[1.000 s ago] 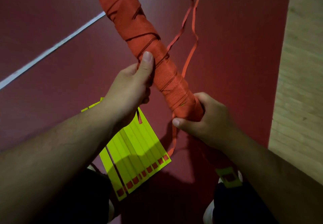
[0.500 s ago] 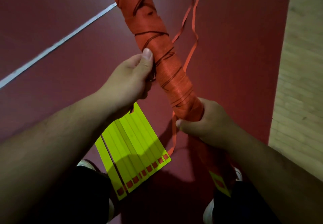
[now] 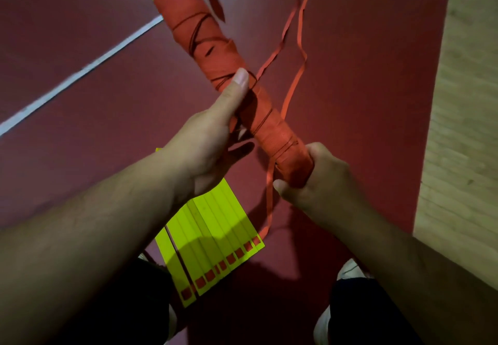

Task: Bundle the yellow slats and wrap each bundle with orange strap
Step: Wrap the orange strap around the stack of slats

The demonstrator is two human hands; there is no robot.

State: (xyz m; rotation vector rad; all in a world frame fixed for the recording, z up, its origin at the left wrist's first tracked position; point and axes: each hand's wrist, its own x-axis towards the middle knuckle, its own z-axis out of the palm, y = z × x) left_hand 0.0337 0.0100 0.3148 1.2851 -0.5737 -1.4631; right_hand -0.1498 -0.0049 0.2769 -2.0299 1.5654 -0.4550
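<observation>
A long bundle [image 3: 215, 48] wound in orange strap runs from top centre down to the right of middle, held off the floor. Yellow slat ends show at its top. My right hand [image 3: 318, 180] grips the bundle's lower end. My left hand [image 3: 207, 142] holds it higher up, thumb laid along the wrapping. A loose orange strap [image 3: 293, 86] trails from the bundle across the floor toward the top right. Several yellow slats [image 3: 215, 234] with orange marks at their ends lie side by side on the floor below my left wrist.
The floor is a dark red mat [image 3: 363, 102] with a white line [image 3: 80, 72] crossing it at upper left. Pale wooden flooring [image 3: 463, 129] borders the mat on the right. My shoes [image 3: 347, 269] and dark trouser legs fill the bottom edge.
The bundle has slid toward me through my hands, so its yellow top end and a loose strap tail show now. My left thumb sits further along the wrapping.
</observation>
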